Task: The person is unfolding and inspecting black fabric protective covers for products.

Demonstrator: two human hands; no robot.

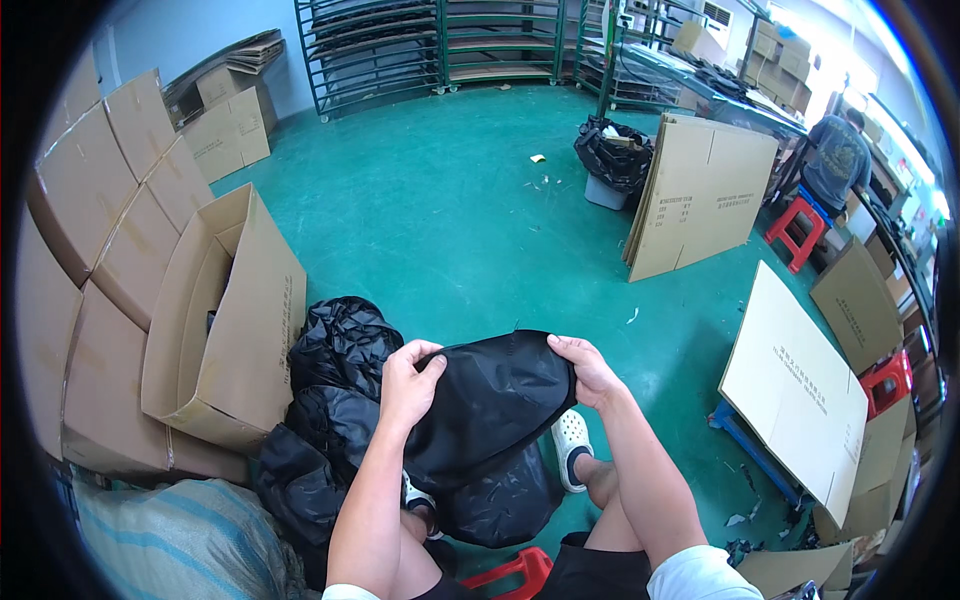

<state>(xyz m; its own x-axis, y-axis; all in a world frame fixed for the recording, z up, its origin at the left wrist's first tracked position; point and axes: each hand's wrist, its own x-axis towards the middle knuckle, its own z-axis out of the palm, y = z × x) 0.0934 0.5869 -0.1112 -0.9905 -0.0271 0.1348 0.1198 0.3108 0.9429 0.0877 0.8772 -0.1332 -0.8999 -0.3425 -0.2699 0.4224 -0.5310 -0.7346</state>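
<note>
A black sheet of thin, smooth material is stretched between my two hands above my lap. My left hand grips its upper left edge, thumb on top. My right hand pinches the upper right corner. The sheet's lower part hangs down between my legs, near more black material below. To the left, a heap of crumpled black plastic lies on the floor. I cannot tell exactly what the sheet is a part of.
An open carton and stacked boxes stand at left, with a woven sack nearer. Cardboard sheets and a tilted board are at right. Beyond, a person sits by a red stool.
</note>
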